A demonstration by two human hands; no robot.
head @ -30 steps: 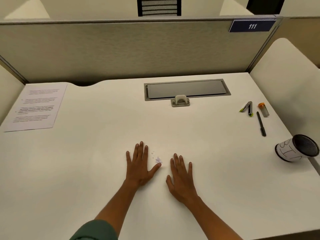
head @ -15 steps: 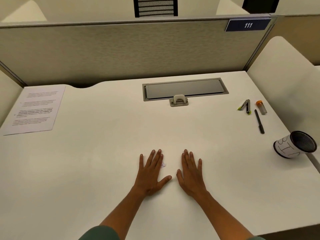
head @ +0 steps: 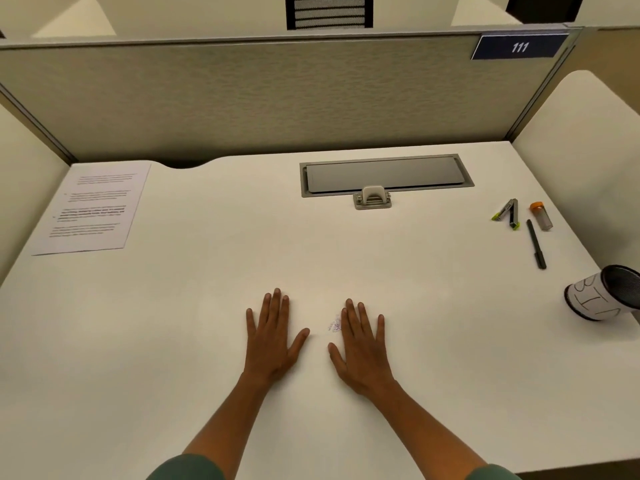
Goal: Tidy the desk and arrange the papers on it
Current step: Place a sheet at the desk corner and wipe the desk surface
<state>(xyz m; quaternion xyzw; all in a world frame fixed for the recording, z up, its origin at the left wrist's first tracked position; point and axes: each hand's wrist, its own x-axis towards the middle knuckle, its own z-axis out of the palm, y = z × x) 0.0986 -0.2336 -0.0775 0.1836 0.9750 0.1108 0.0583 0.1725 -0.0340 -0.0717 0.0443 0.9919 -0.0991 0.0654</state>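
Far right of the right hand (head: 363,355), the toppled black mesh cup with a white paper label (head: 604,295) is cut by the frame edge. The printed white paper sheet's (head: 93,207) text, far left of the left hand (head: 272,341), blurs. Tiny purplish paper specks (head: 334,325) beside the right hand's fingers are indistinct.

The desk (head: 346,258) is big, white and flat. It has a gray flap set into it near the back.

One sheet of paper (head: 91,207) lies flat at the back left corner. It is white with black lines of print, too small to read. It sits a little crooked.

A tiny heap of paper bits (head: 334,324) lies near the front middle. They look white and purple, maybe torn scraps.

On the right side lie a black pen (head: 536,244), a little stapler (head: 507,215) with green ends, and a small clear tube (head: 541,216) with an orange cap. A black mesh cup (head: 602,294) with a white label lies tipped on its side at the right edge.
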